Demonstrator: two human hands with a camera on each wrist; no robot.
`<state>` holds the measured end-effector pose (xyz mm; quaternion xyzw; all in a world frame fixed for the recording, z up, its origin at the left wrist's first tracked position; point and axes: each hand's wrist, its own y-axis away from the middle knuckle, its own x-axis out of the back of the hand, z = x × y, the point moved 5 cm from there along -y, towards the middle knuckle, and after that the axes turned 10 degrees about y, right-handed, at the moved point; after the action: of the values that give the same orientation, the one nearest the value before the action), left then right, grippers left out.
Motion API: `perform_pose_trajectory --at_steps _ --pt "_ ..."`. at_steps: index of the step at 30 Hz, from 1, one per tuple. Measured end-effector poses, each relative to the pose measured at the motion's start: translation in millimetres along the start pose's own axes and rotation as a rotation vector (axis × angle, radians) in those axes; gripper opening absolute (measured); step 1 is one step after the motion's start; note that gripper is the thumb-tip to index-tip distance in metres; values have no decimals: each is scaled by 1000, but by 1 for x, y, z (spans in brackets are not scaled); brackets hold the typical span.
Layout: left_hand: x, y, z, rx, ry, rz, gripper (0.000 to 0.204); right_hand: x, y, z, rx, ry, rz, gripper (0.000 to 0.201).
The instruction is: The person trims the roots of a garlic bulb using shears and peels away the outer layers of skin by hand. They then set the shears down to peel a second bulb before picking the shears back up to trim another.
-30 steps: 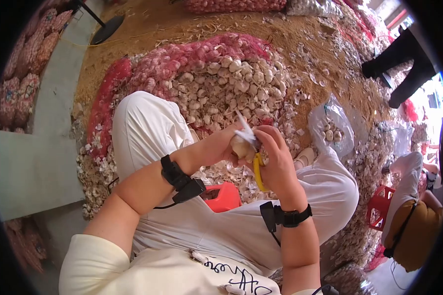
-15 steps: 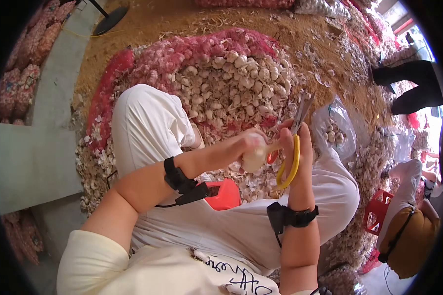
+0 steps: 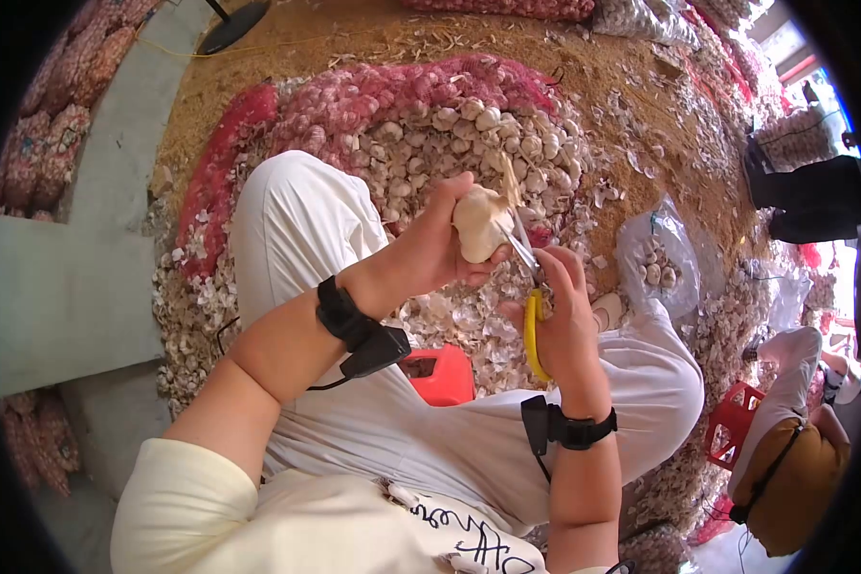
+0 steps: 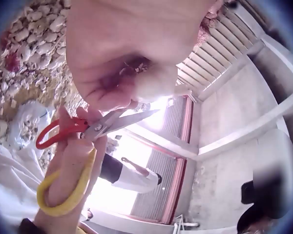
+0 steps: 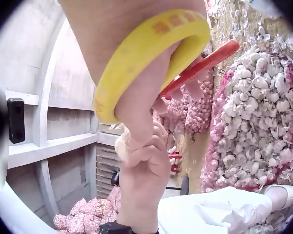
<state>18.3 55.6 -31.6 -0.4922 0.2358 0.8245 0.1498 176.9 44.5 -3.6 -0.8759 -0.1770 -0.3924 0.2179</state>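
In the head view my left hand (image 3: pixel 421 251) grips a pale garlic bulb (image 3: pixel 479 226), with its dry stem (image 3: pixel 511 182) pointing up and away. My right hand (image 3: pixel 572 335) holds a pair of scissors (image 3: pixel 535 344), fingers and thumb through the handles. The blades (image 3: pixel 522 245) reach the right side of the bulb, close by the stem. From the left wrist, the blades (image 4: pixel 118 122) stand apart below the left palm, with a red handle (image 4: pixel 62 132) and a yellow handle (image 4: pixel 63 208). In the right wrist view the yellow loop (image 5: pixel 132 61) surrounds the thumb.
A red mesh sack (image 3: pixel 354 91) spills a heap of garlic bulbs (image 3: pixel 421 158) ahead. Loose skins (image 3: pixel 450 325) cover the floor between the legs, beside a red plastic stool (image 3: pixel 440 378). A clear bag (image 3: pixel 646 244) with several bulbs lies right. Another person (image 3: pixel 804 450) sits farther right.
The scissors were first at a bulb, then swung away to the right with blades pointing up, and are now back at the bulb. The left hand has turned, so the bulb's stem now points away.
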Motion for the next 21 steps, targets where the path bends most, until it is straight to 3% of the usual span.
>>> perform_pose_trajectory --at_steps 4,8,10,13,15,19,21 --pt "7 0 -1 -127 -385 96 61 -3 -1 -2 -75 -22 -36 60" --pt "13 3 -3 -131 -538 200 58 -16 4 2 -212 -195 -122 58" --pt "7 8 4 -286 -724 300 57 -25 8 4 -214 -247 -105 60" --pt "12 7 7 -272 -924 290 52 -34 12 6 -259 -339 -112 58" --pt "9 8 7 -305 -953 266 51 -41 18 7 -516 -669 -226 54" --pt "9 7 10 -319 -1027 249 51 -42 18 7 -477 -692 -210 49" --pt "8 8 10 -272 -1035 281 51 -42 20 6 -588 -663 -264 43"
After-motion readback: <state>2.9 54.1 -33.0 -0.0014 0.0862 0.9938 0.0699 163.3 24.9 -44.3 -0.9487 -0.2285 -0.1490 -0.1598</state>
